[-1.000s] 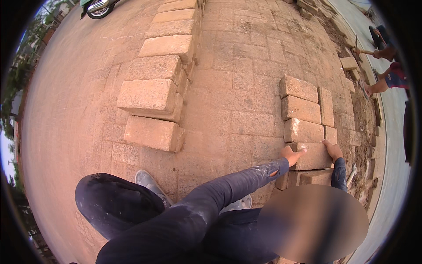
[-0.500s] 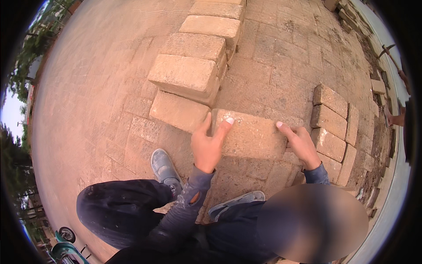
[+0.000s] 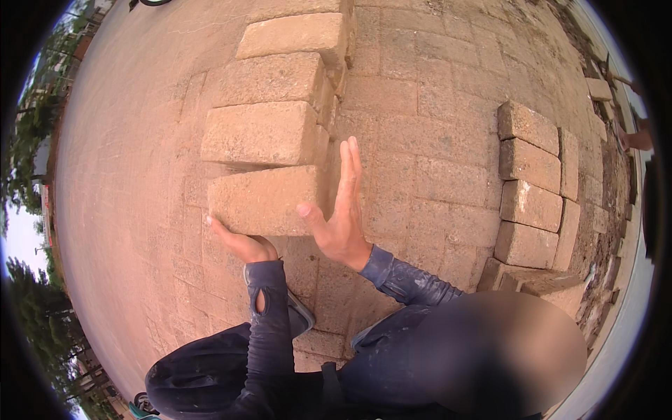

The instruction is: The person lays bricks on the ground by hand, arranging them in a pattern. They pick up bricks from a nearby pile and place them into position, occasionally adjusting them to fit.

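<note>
A tan, rectangular paving brick (image 3: pixel 266 199) sits at the near end of a long row of stacked bricks (image 3: pixel 262 133), slightly skewed to the one behind it. My left hand (image 3: pixel 241 243) is against its near left corner, with one fingertip showing at the edge and the other fingers mostly hidden. At the brick's right end, my right hand (image 3: pixel 343 224) has its fingers stretched out and pointing away from me. Its thumb touches or nearly touches the near right corner. The brick's underside is out of sight.
Another stack of bricks (image 3: pixel 530 164) stands to my right, with more bricks (image 3: pixel 504 273) at its near end. Paving slabs (image 3: pixel 434 182) cover the ground between stack and row. My shoe (image 3: pixel 301 315) is just behind the row. Another person's limb (image 3: pixel 637 140) shows at the far right.
The brick between my hands has moved left onto the end of the row. My right hand has gone from gripping its right end to stretched fingers; my left hand has shifted to its near left corner.
</note>
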`<control>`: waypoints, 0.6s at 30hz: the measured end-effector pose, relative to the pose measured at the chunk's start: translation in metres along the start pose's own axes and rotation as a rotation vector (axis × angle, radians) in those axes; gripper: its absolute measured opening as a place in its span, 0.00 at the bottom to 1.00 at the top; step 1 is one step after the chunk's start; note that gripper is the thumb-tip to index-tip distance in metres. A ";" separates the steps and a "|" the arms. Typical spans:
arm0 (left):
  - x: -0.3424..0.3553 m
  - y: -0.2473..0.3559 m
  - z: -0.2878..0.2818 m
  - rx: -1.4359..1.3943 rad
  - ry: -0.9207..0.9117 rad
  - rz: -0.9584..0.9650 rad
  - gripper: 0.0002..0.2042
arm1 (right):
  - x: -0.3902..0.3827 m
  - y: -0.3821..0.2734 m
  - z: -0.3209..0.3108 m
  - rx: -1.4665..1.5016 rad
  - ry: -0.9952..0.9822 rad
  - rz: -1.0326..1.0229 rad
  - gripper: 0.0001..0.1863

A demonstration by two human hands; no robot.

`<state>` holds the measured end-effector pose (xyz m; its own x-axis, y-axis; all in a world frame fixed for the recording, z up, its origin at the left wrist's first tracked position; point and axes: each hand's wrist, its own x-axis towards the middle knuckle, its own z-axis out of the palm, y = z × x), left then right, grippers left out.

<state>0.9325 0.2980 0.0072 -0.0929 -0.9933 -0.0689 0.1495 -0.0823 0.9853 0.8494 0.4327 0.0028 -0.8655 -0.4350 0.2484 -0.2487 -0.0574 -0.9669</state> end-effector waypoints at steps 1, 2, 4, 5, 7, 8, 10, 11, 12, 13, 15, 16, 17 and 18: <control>-0.005 -0.004 0.003 -0.111 -0.067 -0.090 0.36 | 0.008 0.005 0.001 0.014 0.041 0.021 0.56; -0.006 -0.006 0.006 -0.126 -0.070 -0.100 0.37 | 0.008 0.007 0.009 0.035 -0.011 0.047 0.56; -0.003 0.000 0.017 -0.143 -0.069 -0.132 0.37 | 0.003 0.006 0.026 0.035 -0.059 0.088 0.55; 0.001 0.005 0.027 -0.142 -0.065 -0.150 0.35 | 0.005 0.007 0.029 0.017 -0.056 0.104 0.55; 0.019 0.004 0.018 -0.110 -0.052 -0.121 0.35 | 0.000 0.005 0.044 -0.037 -0.051 0.082 0.55; 0.025 0.001 0.013 -0.093 -0.075 -0.129 0.34 | 0.000 0.008 0.040 -0.046 -0.099 0.067 0.55; 0.034 -0.006 0.006 -0.058 -0.123 -0.139 0.33 | 0.003 0.015 0.023 -0.056 -0.195 0.039 0.55; 0.041 -0.006 0.001 0.008 -0.111 -0.146 0.34 | 0.009 0.018 0.008 -0.067 -0.172 0.056 0.55; 0.051 -0.006 -0.005 0.072 -0.094 -0.149 0.35 | 0.020 0.025 -0.014 -0.074 -0.154 0.071 0.55; 0.057 -0.002 -0.009 0.142 -0.063 -0.139 0.36 | 0.034 0.031 -0.033 -0.066 -0.147 0.083 0.55; 0.039 0.014 0.007 0.591 0.005 0.282 0.36 | 0.078 0.069 -0.103 -0.190 0.240 0.054 0.47; 0.033 0.027 0.022 0.809 0.039 0.498 0.36 | 0.101 0.090 -0.155 -0.371 0.456 0.009 0.39; 0.033 0.039 0.031 0.949 -0.169 0.658 0.37 | 0.120 0.106 -0.211 -0.516 0.602 -0.030 0.34; 0.034 0.048 0.037 1.087 -0.367 0.815 0.37 | 0.132 0.115 -0.265 -0.700 0.738 0.017 0.31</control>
<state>0.8999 0.2632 0.0578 -0.6232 -0.6396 0.4501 -0.5242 0.7687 0.3666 0.5914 0.6072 -0.0602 -0.8646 0.2464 0.4379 -0.2274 0.5852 -0.7784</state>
